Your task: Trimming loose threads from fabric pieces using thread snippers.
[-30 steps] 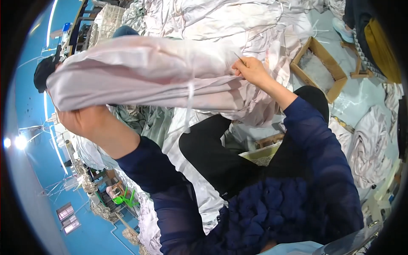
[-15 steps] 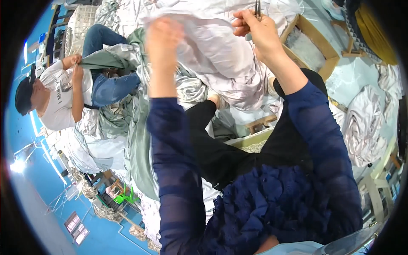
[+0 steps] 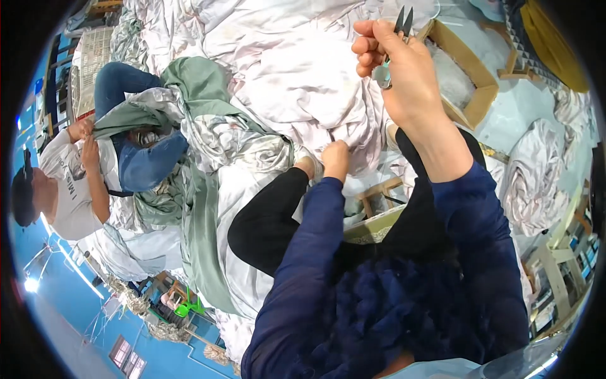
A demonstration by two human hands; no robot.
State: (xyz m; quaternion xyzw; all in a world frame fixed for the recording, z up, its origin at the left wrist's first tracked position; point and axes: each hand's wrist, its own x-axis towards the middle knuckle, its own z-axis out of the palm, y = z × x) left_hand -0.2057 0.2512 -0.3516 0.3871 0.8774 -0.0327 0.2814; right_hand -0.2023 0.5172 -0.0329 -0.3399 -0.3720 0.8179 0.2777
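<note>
My right hand [image 3: 411, 82] is raised at the upper right, its fingers closed round small thread snips [image 3: 404, 22]. The two dark blades stick up apart above the fingers, and a rounded pale end shows below the palm. Low between my knees, my left hand [image 3: 335, 155] is closed at the near edge of a large heap of pale pinkish-white cloth [image 3: 303, 69]. It appears to grip a fold there; its fingertips are hidden.
At the left sits a person [image 3: 79, 170] in a white shirt and dark cap, holding up green cloth [image 3: 136, 117]. An open cardboard box [image 3: 483, 104] stands beyond my right arm. More pale cloth [image 3: 536, 177] lies at the right; a small wooden stool [image 3: 379, 194] is between my legs.
My left hand has dropped from high over the heap to near my knees. The raised cloth now lies lower. My right hand stays up, and the snips' blades show more plainly.
</note>
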